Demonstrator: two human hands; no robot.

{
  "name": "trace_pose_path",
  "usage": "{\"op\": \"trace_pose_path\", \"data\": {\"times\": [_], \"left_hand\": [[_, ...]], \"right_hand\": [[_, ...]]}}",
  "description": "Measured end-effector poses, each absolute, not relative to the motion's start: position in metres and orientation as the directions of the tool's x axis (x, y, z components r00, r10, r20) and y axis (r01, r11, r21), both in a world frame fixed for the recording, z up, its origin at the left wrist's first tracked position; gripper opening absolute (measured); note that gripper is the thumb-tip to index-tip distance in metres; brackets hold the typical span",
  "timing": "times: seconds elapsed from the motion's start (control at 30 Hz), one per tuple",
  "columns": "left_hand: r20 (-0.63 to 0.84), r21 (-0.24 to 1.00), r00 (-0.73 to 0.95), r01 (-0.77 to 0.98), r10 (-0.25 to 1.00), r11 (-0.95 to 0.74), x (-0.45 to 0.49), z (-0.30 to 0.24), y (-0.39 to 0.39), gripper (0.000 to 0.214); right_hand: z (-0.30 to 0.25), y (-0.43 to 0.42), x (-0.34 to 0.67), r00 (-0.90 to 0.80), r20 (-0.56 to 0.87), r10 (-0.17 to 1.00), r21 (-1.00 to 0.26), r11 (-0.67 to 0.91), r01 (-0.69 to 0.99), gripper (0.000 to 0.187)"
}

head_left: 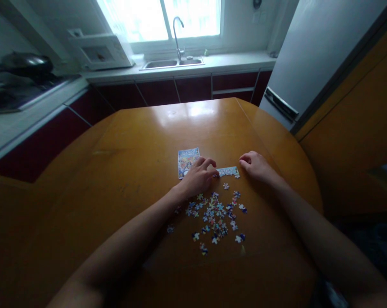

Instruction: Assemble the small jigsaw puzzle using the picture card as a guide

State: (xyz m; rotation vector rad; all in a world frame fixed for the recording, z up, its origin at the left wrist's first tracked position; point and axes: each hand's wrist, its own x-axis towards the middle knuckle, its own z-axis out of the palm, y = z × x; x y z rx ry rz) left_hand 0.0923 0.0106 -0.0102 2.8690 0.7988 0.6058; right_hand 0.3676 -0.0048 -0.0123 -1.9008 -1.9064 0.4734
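My left hand reaches over the lower right part of a small puzzle picture card. Its bent fingers come down on a jigsaw piece at the left end of a joined strip of jigsaw pieces, partly hiding that piece. Just off the strip's right end, my right hand rests on the table with fingers curled together and nothing visible in them. One loose jigsaw piece lies right below the strip. Nearer to me spreads a pile of loose jigsaw pieces, between my forearms.
Everything lies on a large rounded wooden table. Behind it runs a counter with a sink, a tap and a white microwave. A pan sits on the stove at left; a fridge stands at right.
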Motion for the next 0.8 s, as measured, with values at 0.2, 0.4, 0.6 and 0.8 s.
{"op": "trace_pose_path", "data": {"times": [0.2,0.4,0.6,0.8], "left_hand": [[0.46,0.206,0.728,0.471,0.509,-0.858,0.09,-0.003,0.013,0.036],[0.499,0.256,0.655,0.515,0.568,-0.818,0.067,0.054,0.007,0.021],[0.523,0.335,0.533,0.589,0.665,-0.735,0.02,0.063,-0.013,0.018],[0.44,0.459,0.386,0.679,0.811,-0.572,-0.036,0.02,-0.014,0.017]], "right_hand": [[-0.012,-0.004,0.368,0.008,0.037,0.999,-0.498,0.011,0.867,0.023],[-0.012,-0.004,0.368,-0.005,0.043,0.999,-0.505,0.026,0.863,0.024],[-0.013,-0.004,0.368,-0.02,0.043,0.999,-0.503,0.039,0.863,0.024],[-0.014,-0.005,0.368,-0.03,0.047,0.998,-0.511,0.05,0.858,0.024]]}}
